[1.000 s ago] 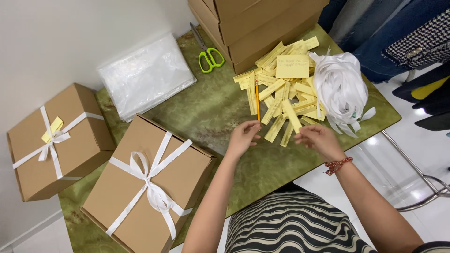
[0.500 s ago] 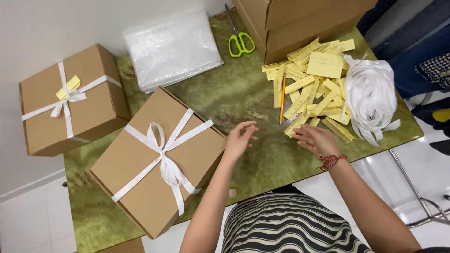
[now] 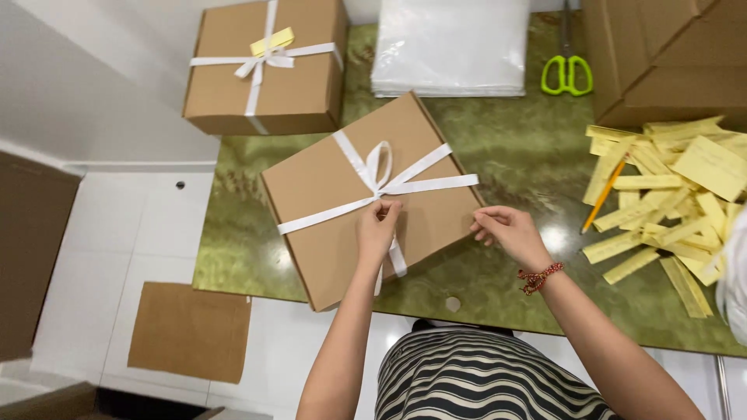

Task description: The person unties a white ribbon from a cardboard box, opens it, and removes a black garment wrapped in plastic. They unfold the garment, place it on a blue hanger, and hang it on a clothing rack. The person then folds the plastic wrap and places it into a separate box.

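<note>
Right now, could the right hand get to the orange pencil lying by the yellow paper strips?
Probably yes. The right hand rests at the tied box's corner, and only bare green tabletop lies between it and the pencil.

We see a flat brown cardboard box (image 3: 342, 194) lying closed on the green tabletop (image 3: 513, 155), turned at an angle so one corner points toward the near edge. A white ribbon (image 3: 405, 185) crosses its lid both ways and meets in a small looped knot just above the middle. One ribbon tail hangs down over the near side of the box. Our left hand (image 3: 379, 225) pinches the ribbon just below the knot; our right hand (image 3: 506, 232) touches the box's right corner.
</note>
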